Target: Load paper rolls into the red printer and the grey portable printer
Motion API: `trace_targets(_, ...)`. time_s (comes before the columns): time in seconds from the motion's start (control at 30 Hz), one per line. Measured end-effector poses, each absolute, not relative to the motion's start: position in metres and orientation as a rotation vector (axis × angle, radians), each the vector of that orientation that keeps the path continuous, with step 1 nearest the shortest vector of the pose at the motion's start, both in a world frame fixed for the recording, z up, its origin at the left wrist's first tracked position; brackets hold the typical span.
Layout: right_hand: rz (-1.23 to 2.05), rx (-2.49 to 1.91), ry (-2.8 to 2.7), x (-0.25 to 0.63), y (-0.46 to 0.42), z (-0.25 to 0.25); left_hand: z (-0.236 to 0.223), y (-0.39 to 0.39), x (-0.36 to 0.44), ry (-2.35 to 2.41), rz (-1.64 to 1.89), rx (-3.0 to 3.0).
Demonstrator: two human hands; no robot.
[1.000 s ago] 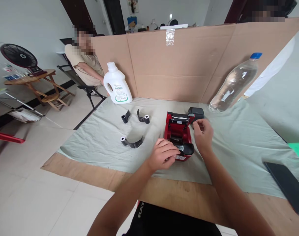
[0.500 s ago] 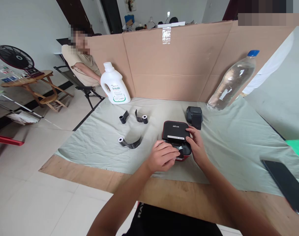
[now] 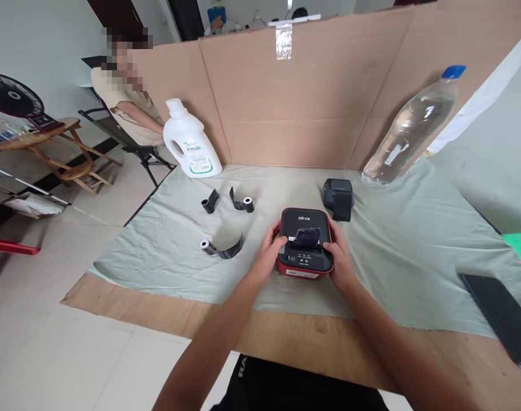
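A small red and black receipt printer (image 3: 304, 267) stands on the cloth in front of me, its lid down. A dark strip of paper (image 3: 307, 237) sticks up from the slot across its top. My left hand (image 3: 269, 246) wraps its left side, thumb on the top edge. Around the right side curl the fingers of my right hand (image 3: 340, 254), with that thumb on top near the slot. A dark grey device (image 3: 338, 193) with a black strip over its front sits behind to the right. Black paper rolls (image 3: 248, 204), partly unwound, lie to the left.
A white detergent jug (image 3: 192, 142) and a large clear bottle (image 3: 408, 134) lean by the cardboard screen (image 3: 286, 91). At the right lies a phone (image 3: 498, 314). A person (image 3: 134, 111) sits beyond the left corner, near a fan (image 3: 14, 97) on a wooden stool.
The printer's lid has come down, and the dark strip now pokes out of its slot. My left hand has moved from the printer's opening to its left side. The view has tilted slightly down.
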State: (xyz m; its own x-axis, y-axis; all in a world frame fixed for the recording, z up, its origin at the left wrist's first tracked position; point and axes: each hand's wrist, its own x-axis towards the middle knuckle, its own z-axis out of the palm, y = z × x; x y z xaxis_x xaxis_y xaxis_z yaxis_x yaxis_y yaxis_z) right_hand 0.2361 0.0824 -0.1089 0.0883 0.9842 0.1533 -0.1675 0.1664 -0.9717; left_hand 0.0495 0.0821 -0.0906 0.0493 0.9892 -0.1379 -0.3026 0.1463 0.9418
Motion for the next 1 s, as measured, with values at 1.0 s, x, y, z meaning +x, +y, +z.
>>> trace_targets(1.0, 1.037, -1.021, -1.09, 0.23, 0.077, -0.112, -0.099, 0.075, 0.045, 0.998, 1.351, 1.056)
